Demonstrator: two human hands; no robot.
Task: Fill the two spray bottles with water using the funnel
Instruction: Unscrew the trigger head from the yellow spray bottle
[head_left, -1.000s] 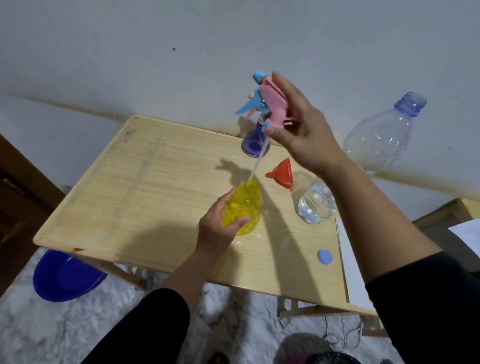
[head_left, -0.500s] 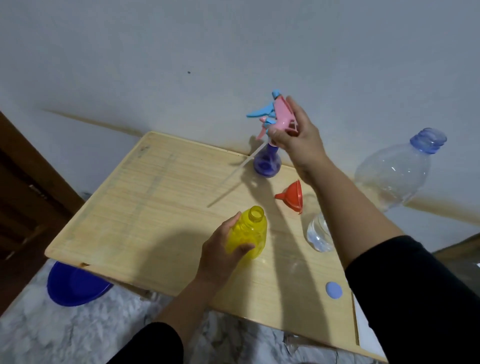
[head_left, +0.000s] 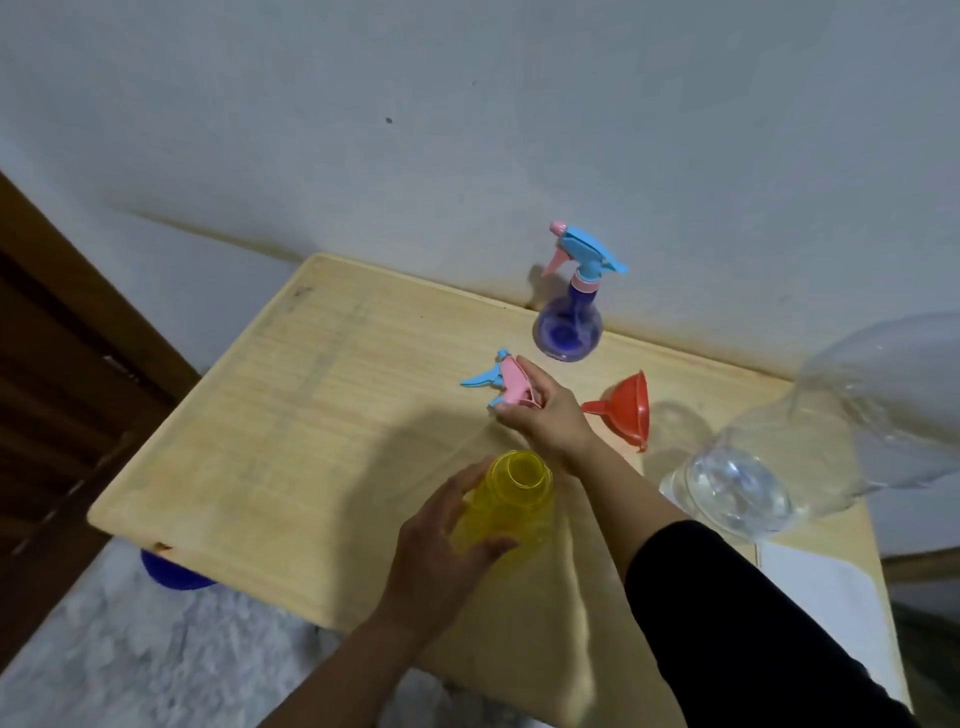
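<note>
My left hand (head_left: 441, 540) grips the yellow spray bottle (head_left: 511, 501), which stands open-necked on the wooden table (head_left: 291, 431). My right hand (head_left: 545, 415) holds the pink and blue spray head (head_left: 501, 382) low over the table, just behind the yellow bottle. A purple spray bottle (head_left: 569, 330) with its head on stands at the back by the wall. The red funnel (head_left: 626, 408) lies on its side to the right of my right hand. A large clear water bottle (head_left: 779, 467) lies on its side at the right.
A white sheet (head_left: 826, 608) lies at the table's right front corner. A blue basin (head_left: 171, 574) sits on the floor under the table's left front edge. A dark wooden door (head_left: 57, 395) stands at the left. The wall runs right behind the table.
My right hand has brought the spray head down from above the purple bottle to just over the table. The camera has tilted, so the scene sits lower and closer.
</note>
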